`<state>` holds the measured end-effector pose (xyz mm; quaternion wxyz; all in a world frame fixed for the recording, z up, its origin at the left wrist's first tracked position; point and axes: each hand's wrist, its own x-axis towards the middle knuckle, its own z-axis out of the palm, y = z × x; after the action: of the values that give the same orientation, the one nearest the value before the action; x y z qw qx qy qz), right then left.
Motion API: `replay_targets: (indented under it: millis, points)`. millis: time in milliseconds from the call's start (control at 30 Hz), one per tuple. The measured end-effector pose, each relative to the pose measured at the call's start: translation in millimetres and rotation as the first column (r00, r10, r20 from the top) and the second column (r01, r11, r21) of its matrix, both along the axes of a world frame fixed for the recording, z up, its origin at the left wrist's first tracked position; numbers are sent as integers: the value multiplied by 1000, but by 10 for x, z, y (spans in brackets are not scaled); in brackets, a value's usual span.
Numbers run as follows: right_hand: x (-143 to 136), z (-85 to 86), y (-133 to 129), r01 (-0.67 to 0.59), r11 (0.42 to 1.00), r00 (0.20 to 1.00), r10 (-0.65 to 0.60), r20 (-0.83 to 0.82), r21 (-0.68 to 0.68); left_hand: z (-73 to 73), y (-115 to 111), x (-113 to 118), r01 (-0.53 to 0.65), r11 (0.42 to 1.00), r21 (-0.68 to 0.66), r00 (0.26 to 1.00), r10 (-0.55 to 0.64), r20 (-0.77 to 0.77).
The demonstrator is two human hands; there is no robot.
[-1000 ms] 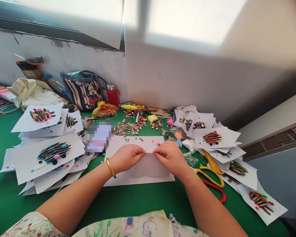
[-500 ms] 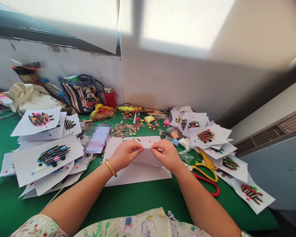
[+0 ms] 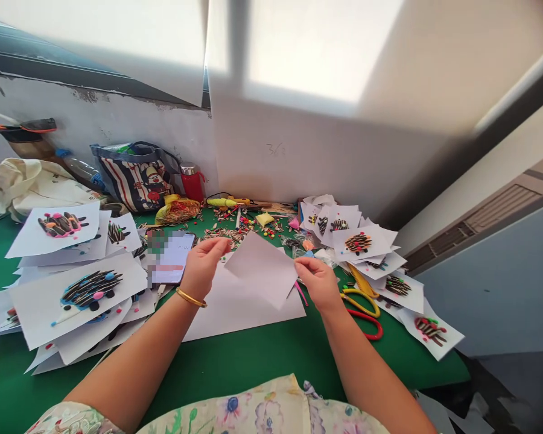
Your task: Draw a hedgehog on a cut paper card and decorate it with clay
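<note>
Over the middle of the table, a small white sheet of paper (image 3: 265, 268) is held tilted by its right corner. My right hand (image 3: 317, 282) pinches that corner between thumb and fingers. My left hand (image 3: 206, 265), with a gold bangle at the wrist, is raised to the left of the sheet and apart from it. Its fingertips are pressed together, and what they hold, if anything, is too small to make out. Beneath both hands a larger white sheet (image 3: 226, 310) lies flat on the green tabletop (image 3: 235, 361). A pink strip (image 3: 301, 294) shows beside the small sheet.
Paper cards with seed hedgehogs are stacked at left (image 3: 131, 277) and right (image 3: 380, 234). A phone (image 3: 174, 259) lies near my left hand, and scissors (image 3: 364, 301) lie right of my right hand. Loose seeds (image 3: 226, 232), a red bottle (image 3: 192, 185) and a striped bag (image 3: 129, 178) are behind.
My hands have moved apart. The small sheet has swung up and turned, now held only at its right corner by my right hand. The view has shifted slightly to the right.
</note>
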<state>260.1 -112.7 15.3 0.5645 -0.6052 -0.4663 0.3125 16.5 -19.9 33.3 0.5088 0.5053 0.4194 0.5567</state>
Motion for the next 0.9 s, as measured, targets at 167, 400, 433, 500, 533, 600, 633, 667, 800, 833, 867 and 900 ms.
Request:
replay_targets:
  millis: [167, 400, 433, 500, 533, 600, 633, 667, 800, 833, 867, 900]
  points:
    - [-118, -141, -46, 169, 983, 965, -150, -214, 71, -205, -370, 340, 404, 879, -252, 888, -311, 339]
    - [103, -153, -432, 72, 997, 950, -68, 304, -1, -481, -537, 571, 351, 871, -344, 901, -214, 377]
    - [238, -162, -534, 88, 996, 871, -84, 485, 14, -491, -489, 540, 335, 879, -340, 905, -199, 377]
    - [553, -219, -759, 110, 992, 676, -34, 736, -55, -495, -402, 469, 308, 892, -331, 907, -171, 384]
    - [712, -268, -874, 137, 986, 590, -5, 808, -94, -492, -370, 438, 300, 896, -328, 907, -162, 389]
    - [989, -396, -1088, 181, 967, 468, 78, 880, -181, -488, -335, 395, 296, 897, -327, 903, -151, 403]
    - [1095, -464, -1176, 179, 960, 433, 121, 893, -217, -488, -328, 384, 297, 896, -331, 900, -147, 410]
    - [1175, -525, -1245, 156, 959, 401, 159, 902, -238, -490, -326, 378, 299, 893, -336, 897, -143, 417]
    - [1304, -622, -1304, 180, 961, 281, 154, 947, -209, -509, -320, 370, 302, 883, -361, 887, -121, 446]
    - [1309, -606, -1275, 190, 957, 271, 165, 948, -221, -513, -316, 366, 302, 880, -366, 884, -116, 452]
    - [1310, -577, -1238, 197, 948, 269, 191, 944, -248, -516, -312, 361, 304, 878, -369, 882, -112, 459]
    - [1308, -539, -1201, 202, 936, 272, 229, 935, -288, -518, -307, 356, 306, 877, -372, 879, -109, 465]
